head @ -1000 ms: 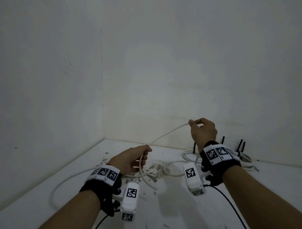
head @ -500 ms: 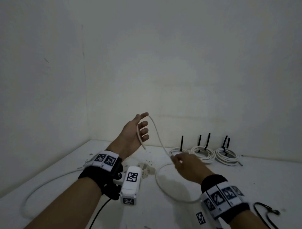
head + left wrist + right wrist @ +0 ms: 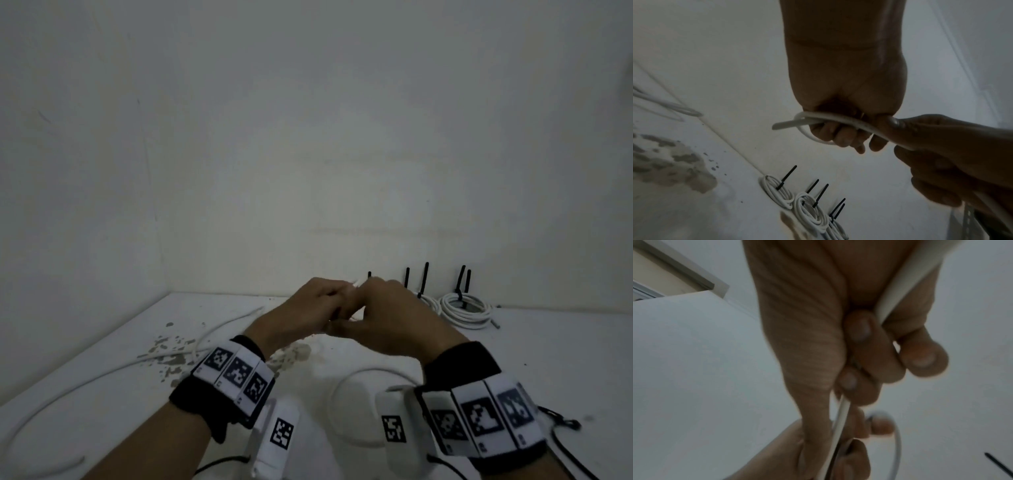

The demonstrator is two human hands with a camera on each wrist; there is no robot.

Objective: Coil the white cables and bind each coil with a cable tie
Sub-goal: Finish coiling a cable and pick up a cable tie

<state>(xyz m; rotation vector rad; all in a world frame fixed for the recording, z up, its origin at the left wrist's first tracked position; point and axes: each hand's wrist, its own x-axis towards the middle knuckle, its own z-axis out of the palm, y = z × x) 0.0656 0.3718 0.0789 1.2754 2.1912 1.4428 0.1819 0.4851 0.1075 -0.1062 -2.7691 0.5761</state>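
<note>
My left hand [image 3: 318, 305] and right hand [image 3: 380, 308] meet above the middle of the white table [image 3: 513, 359]. The left hand [image 3: 838, 133] grips a small loop of the white cable [image 3: 830, 117], its cut end sticking out to the left. The right hand [image 3: 875, 353] curls round the same cable [image 3: 892, 305] and holds it against the left fingers. Slack cable [image 3: 219, 329] trails across the table to the left, and a loop [image 3: 337, 387] lies under my right wrist. Three bound coils [image 3: 809, 211] with black cable ties [image 3: 424, 281] lie by the back wall.
Walls close the table at the back and left. A patch of chipped paint [image 3: 171, 359] marks the table on the left. A thin black wire [image 3: 561, 421] lies near my right wrist. The finished coils [image 3: 466, 308] take up the back right.
My left hand came down from its raised pose, and my right hand rose and carried the cable up to it. Both hands now hold the cable together.
</note>
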